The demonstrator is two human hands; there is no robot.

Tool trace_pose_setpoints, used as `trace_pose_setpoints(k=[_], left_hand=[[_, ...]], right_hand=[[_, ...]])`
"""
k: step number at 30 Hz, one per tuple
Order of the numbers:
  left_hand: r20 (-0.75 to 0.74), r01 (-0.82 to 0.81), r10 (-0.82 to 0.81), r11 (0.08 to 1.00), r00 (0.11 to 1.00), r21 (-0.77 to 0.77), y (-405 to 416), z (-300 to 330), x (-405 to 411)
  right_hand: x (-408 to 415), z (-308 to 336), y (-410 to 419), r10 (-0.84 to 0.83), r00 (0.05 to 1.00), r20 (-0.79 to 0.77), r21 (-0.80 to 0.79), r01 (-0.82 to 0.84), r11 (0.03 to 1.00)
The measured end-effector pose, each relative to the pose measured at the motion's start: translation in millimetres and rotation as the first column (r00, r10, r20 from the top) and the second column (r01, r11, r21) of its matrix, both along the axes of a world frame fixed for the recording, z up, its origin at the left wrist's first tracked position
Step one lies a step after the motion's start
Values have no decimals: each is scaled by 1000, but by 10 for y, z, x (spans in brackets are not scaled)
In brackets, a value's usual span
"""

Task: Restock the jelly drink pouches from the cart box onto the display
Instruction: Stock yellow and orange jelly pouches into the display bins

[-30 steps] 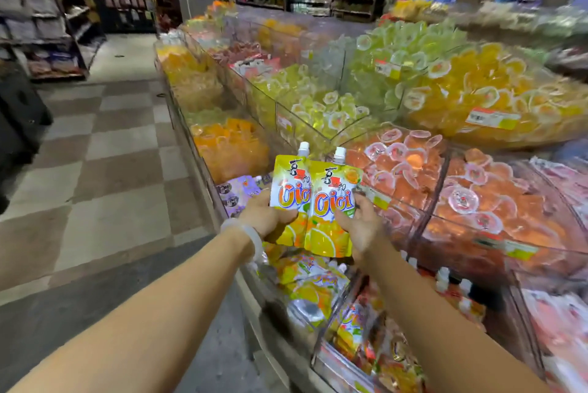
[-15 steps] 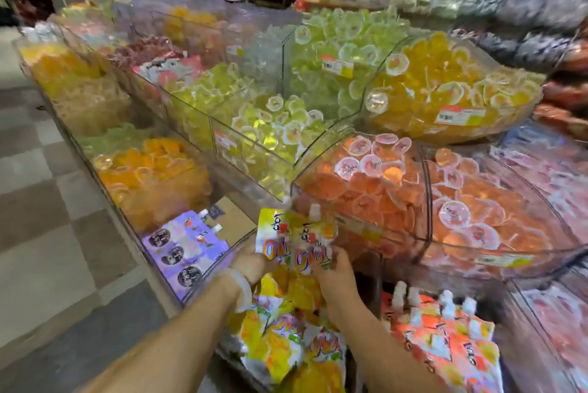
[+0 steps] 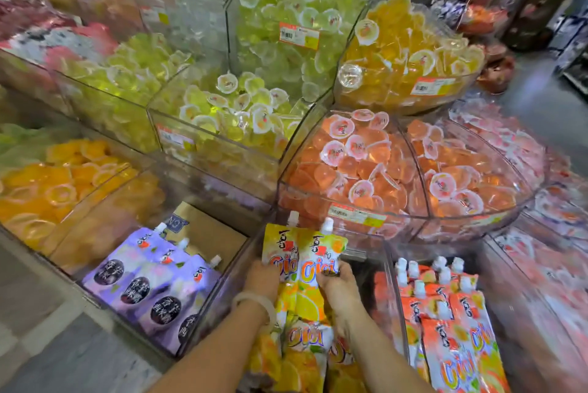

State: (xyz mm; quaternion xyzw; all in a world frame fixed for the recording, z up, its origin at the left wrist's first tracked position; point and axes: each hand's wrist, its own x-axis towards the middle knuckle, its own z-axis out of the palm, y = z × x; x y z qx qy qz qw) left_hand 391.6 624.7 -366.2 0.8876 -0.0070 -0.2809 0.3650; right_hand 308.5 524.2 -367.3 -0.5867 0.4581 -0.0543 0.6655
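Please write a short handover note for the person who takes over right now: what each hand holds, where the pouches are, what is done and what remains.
Left hand: grips the left yellow pouch.
Right hand: grips the right yellow pouch.
Both pouches stand upright, spouts up, over the middle bin, with more yellow pouches lying below them.
Neighbours: purple pouches in the left bin, orange pouches in the right one.
Done: the middle bin already holds some stock.
Left: set these two down in the middle bin, then fetch more. The cart box is not in view.
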Motion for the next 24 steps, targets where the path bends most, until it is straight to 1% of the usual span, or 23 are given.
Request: trace_pose_setpoints(k=[1,2,4,5,9,11,13,14,16,18,20,21,24], left_hand=[[36,-8,8,1000,999,13,-5,-46,40],[92,60,-67,996,994,72,-14,-72,28],[73,66,-78,986,994,150,21,-80,-28],[47,20,-26,990,999,139,46,-50,-65],[69,109,-132,956,989,271,120,84,-214],[116,161,-208,933,971,323,139,197,-298],[260,222,-318,914,912,341,134,373,-401],[342,256,-373,905,863,341,110,478,-448],[424,370,-511,851,747,373,36,688,-515],[428,470,-626,776,652,420,-84,880,-547],[390,552,-710,703,586,449,-208,1042,-605],[379,580,-735,677,561,453,-278,1111,-661],[423,608,-778,627,464,487,-547,1268,-951]], right_hand=[[-10,33,15,-7,1000,0,-16,7,1000],[-20,43,26,-21,1000,-3,-22,21,1000],[-58,42,40,-45,999,-10,-35,44,998],[-81,44,57,-40,999,-20,-48,39,998],[-142,113,141,24,999,-39,-123,-29,992],[-164,184,168,36,999,-41,-173,-43,984],[-183,232,184,38,998,-58,-306,-54,951],[-198,273,186,41,997,-66,-380,-63,923],[-228,394,193,81,993,-81,-501,-111,858],[-282,522,147,130,987,-99,-599,-163,784],[-405,650,49,139,984,-108,-661,-176,730],[-505,720,-11,137,986,-98,-677,-167,717],[-901,933,-193,119,990,-74,-743,-134,656]])
